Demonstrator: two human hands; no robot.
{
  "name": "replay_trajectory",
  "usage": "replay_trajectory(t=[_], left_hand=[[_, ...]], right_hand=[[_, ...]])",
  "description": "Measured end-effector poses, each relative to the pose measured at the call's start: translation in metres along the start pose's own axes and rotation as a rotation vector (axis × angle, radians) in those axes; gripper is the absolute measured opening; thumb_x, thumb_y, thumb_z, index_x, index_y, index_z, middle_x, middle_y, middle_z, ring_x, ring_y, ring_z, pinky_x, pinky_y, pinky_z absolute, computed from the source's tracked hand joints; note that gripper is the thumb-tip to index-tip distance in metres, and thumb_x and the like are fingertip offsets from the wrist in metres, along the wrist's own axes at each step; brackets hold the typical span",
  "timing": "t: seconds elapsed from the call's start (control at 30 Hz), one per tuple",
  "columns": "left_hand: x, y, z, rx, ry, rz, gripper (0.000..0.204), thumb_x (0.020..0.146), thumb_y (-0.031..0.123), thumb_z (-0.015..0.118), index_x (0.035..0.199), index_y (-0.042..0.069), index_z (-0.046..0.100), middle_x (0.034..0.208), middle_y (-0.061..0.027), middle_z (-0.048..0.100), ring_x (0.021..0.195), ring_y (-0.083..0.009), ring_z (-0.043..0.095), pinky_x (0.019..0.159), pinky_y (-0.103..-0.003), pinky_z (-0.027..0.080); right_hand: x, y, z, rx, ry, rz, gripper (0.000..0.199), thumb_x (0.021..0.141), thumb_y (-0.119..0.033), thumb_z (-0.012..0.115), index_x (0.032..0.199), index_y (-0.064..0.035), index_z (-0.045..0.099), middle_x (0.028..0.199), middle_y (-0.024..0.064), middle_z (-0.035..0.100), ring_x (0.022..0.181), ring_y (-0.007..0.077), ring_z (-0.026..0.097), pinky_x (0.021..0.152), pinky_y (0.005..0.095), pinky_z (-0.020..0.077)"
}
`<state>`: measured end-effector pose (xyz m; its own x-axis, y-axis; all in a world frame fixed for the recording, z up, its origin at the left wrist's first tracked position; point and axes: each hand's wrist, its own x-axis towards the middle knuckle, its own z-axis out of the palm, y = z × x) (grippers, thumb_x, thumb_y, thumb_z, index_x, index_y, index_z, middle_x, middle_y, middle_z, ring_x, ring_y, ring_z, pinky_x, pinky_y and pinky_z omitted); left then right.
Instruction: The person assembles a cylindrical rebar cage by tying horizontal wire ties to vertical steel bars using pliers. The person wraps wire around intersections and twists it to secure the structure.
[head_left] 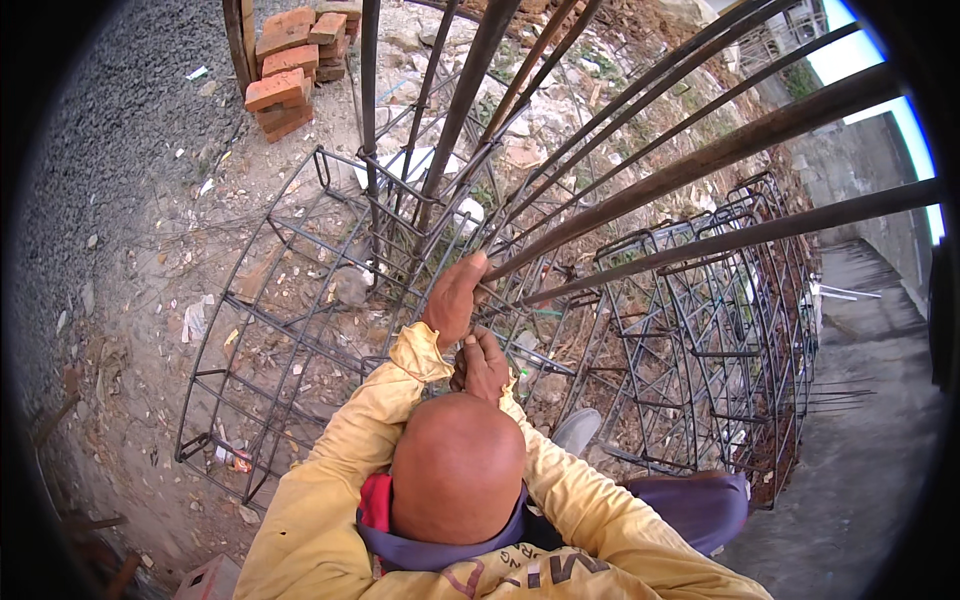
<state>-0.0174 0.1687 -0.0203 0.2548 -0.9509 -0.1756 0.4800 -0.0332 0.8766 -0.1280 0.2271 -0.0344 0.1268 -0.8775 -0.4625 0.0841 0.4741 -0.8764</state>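
Neither of my own hands shows in the head view. Close in front of me, a person in a yellow long-sleeved shirt (330,500) bends forward, back toward me. That person's left hand (455,300) is raised against the foot of the steel bars, fingers pointing up. Just below it, their right hand (487,367) has curled fingers; what it grips, if anything, is hidden. Both hands are at a tied rebar cage (290,330) low over the ground. Long thick steel bars (690,175) fan upward and outward from beside the hands.
More rebar cages (700,310) lie at the right, beside a grey concrete surface (850,480). Orange bricks (285,75) are stacked at the far left, next to dark gravel (130,140). A grey shoe (577,430) and a purple-trousered knee (690,505) show right of the person.
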Motion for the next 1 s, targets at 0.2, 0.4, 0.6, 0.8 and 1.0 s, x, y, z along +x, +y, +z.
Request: replay_trajectory(t=[0.2,0.4,0.6,0.8,1.0], left_hand=[[0.018,-0.020,-0.021,0.171,-0.057,0.250,0.050,0.098,0.054,0.048,0.093,0.006,0.060,0.078,-0.0002,0.053,0.068,-0.0090,0.042,0.062,-0.026,0.034],[0.013,-0.010,-0.014,0.087,-0.082,0.015,0.052,0.102,0.046,0.047,0.119,-0.001,0.058,0.110,-0.0137,0.059,0.098,-0.0220,0.056,0.084,-0.030,0.048],[0.013,-0.003,-0.013,0.042,-0.095,0.012,0.051,0.103,0.052,0.038,0.104,0.005,0.057,0.082,-0.0018,0.054,0.073,-0.0110,0.048,0.071,-0.027,0.041],[0.007,-0.006,-0.025,-0.113,-0.100,0.062,0.057,0.105,0.051,0.031,0.117,0.001,0.053,0.101,-0.0081,0.062,0.090,-0.0148,0.058,0.086,-0.030,0.045],[-0.006,0.008,-0.037,0.124,-0.043,0.163,0.054,0.104,0.049,0.036,0.126,0.004,0.057,0.114,-0.0048,0.061,0.105,-0.0147,0.054,0.089,-0.031,0.043]], right_hand=[[-0.003,-0.021,0.024,0.090,-0.006,0.106,0.011,0.102,-0.022,0.052,0.104,-0.0120,0.057,0.063,-0.0043,0.039,0.044,0.0061,0.030,0.041,0.0243,0.0292],[-0.001,-0.029,0.011,0.136,-0.040,0.173,0.011,0.102,-0.021,0.051,0.105,-0.0121,0.057,0.062,-0.0044,0.038,0.044,0.0056,0.030,0.041,0.0240,0.0291],[0.004,0.004,-0.006,0.124,-0.059,0.065,0.015,0.102,-0.018,0.051,0.107,-0.0071,0.058,0.060,-0.0052,0.037,0.046,0.0040,0.028,0.042,0.0216,0.0251],[0.005,-0.014,0.007,0.229,-0.132,0.256,0.010,0.102,-0.017,0.050,0.104,-0.0103,0.057,0.059,-0.0049,0.036,0.045,0.0049,0.027,0.041,0.0223,0.0243],[0.004,-0.029,0.021,0.345,-0.055,0.155,0.011,0.102,-0.021,0.050,0.105,-0.0128,0.056,0.061,-0.0053,0.033,0.044,0.0063,0.028,0.042,0.0243,0.0276]])
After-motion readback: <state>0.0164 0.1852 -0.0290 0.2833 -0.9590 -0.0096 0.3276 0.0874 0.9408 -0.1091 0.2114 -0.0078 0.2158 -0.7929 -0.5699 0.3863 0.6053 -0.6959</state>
